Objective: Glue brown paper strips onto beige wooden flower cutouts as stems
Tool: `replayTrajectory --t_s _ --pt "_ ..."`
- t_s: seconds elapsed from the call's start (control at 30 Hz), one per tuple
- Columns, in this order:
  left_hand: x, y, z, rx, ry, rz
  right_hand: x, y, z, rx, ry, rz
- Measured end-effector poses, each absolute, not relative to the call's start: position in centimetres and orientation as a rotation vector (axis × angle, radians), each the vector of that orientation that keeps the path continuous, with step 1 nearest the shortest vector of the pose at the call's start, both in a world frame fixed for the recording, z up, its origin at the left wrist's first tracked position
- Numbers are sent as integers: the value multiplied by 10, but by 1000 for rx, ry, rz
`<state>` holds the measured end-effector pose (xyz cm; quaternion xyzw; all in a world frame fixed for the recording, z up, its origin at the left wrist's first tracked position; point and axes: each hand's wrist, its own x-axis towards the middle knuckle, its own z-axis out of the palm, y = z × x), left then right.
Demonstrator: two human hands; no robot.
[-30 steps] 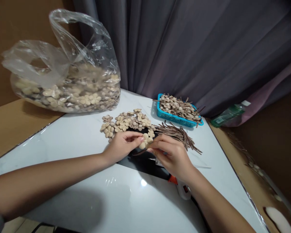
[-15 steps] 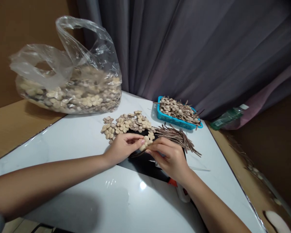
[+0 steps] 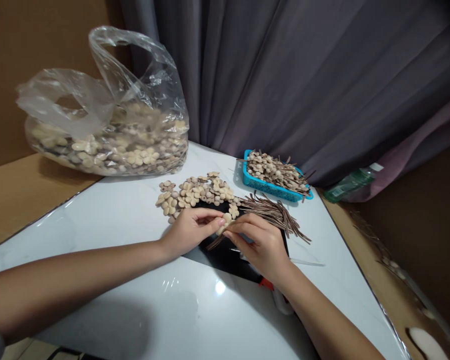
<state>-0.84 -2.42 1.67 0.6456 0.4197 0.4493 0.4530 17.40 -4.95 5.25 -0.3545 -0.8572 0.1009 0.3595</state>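
Observation:
A cream flower-shaped piece (image 3: 227, 219) is pinched between the thumb and fingers of my left hand (image 3: 190, 227). My right hand (image 3: 261, 241) is closed at the flower's lower right edge, thumb and fingertips together; a thin brown strip (image 3: 215, 242) hangs just below the flower, and I cannot make out exactly what the right fingertips grip. Both hands are over a black mat (image 3: 228, 262). Behind them lies a pile of cream and greyish flower pieces (image 3: 189, 192), with a bundle of brown strips (image 3: 275, 212) to the right.
A clear plastic bag (image 3: 142, 135) full of flower pieces stands at the back left. At the back right is a blue basket (image 3: 270, 187) of flowers on strips. A glue gun, its orange part (image 3: 266, 283) showing, lies under my right wrist. A green bottle (image 3: 352, 182) rests beyond the table.
The flower has tilted between my fingers and shows less of its face. The brown strip beneath it has swung to point down and left. Both hands have barely moved.

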Motion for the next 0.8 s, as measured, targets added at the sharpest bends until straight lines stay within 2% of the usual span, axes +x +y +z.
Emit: replayTrajectory --t_s 0.63,0.8 --pt "-10 -27 15 1657 984 1086 175 -50 54 -996 -2219 59" --pt "-12 -25 15 1789 924 1080 176 -48 53 -1046 -2129 270"
